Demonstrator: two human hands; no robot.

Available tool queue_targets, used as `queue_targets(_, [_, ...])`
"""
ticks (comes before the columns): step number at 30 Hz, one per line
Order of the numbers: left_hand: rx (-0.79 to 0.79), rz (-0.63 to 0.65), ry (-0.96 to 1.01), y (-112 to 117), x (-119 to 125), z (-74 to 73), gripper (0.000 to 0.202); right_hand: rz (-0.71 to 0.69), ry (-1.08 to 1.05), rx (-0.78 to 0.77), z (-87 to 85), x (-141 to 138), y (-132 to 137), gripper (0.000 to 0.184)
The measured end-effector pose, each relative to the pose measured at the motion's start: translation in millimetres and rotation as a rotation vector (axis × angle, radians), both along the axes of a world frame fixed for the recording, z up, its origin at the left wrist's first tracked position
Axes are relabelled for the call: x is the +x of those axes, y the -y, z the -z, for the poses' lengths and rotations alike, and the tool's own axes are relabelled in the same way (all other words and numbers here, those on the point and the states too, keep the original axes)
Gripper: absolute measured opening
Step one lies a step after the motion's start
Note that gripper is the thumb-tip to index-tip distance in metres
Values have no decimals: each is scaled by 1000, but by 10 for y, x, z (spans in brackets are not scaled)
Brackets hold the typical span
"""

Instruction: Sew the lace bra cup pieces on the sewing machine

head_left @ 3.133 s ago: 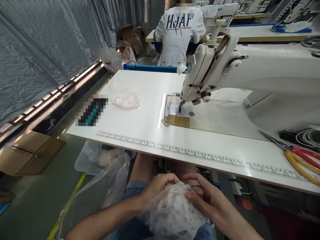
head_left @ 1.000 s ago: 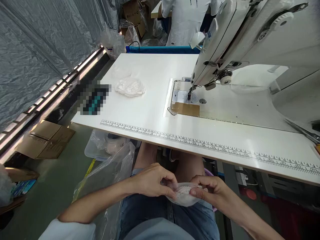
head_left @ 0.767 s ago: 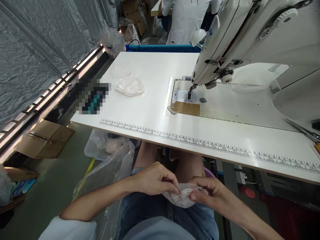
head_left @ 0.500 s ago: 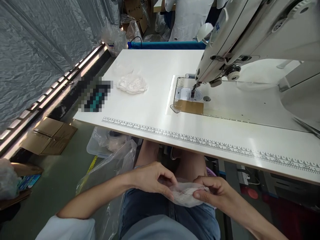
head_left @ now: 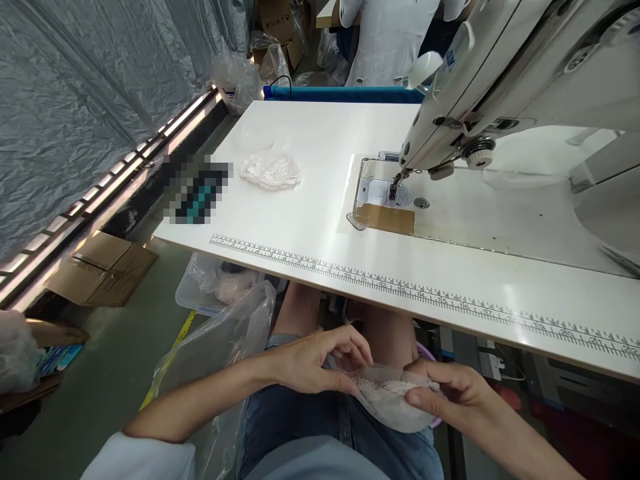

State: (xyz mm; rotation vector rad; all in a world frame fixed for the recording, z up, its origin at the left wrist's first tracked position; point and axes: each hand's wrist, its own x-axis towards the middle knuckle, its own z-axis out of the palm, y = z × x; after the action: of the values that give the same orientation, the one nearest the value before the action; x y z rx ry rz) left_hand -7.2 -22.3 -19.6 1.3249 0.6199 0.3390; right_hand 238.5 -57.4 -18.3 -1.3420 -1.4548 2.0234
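Over my lap, below the table's front edge, a sheer white lace piece [head_left: 393, 399] stretches between my two hands. My left hand [head_left: 325, 360] pinches its left end, thumb below and fingers curled over the top. On the other side, my right hand [head_left: 450, 393] grips the right end between thumb and fingers. A rounded fold of thin fabric hangs beneath the lace edge. Another white lace piece [head_left: 271, 170] lies crumpled on the left part of the white table [head_left: 310, 227].
A sewing machine [head_left: 450, 133] stands on the table's right, its needle area [head_left: 394, 192] over a metal plate. A printed ruler [head_left: 390, 283] runs along the front edge. Below left are a clear plastic bin [head_left: 195, 287] and a cardboard box [head_left: 103, 270]. A person in white [head_left: 387, 43] is beyond.
Both hands have shifted slightly right in the view, still holding the lace piece. Its lower fold now hangs wider and lower. The table and machine also appear shifted right as the view turned.
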Motion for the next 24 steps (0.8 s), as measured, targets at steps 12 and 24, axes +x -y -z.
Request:
queue_targets(12, [-99,151,-66,-36,89,208,39,-74,18,109,-16,103,13,28])
queue_targets(24, [-126,155,40,-22,235,209,33,-79,42,95,-14,132,1,30])
